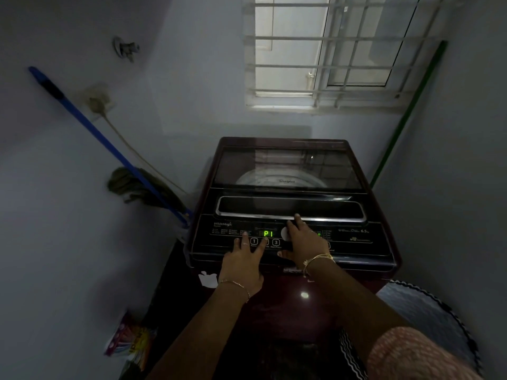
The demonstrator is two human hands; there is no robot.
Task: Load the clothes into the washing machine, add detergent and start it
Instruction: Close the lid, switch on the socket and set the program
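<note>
A dark maroon top-loading washing machine [290, 286] stands against the far wall with its glass lid [285, 168] down. On its black control panel [354, 242] a green display [268, 233] reads P1. My left hand [244, 263] lies flat on the panel, fingers spread, with fingertips on the numbered buttons below the display. My right hand [304, 242] rests on the panel to the right, one straight finger touching the chrome lid handle [323, 218] and its palm partly covering a round white knob [285, 233]. No clothes are visible.
A blue-handled mop [109, 144] leans on the left wall beside the machine. A colourful detergent packet [129, 341] lies on the floor at lower left. A laundry basket [428, 319] stands at lower right, a green pole [403, 119] in the right corner, and a barred window [329, 50] above.
</note>
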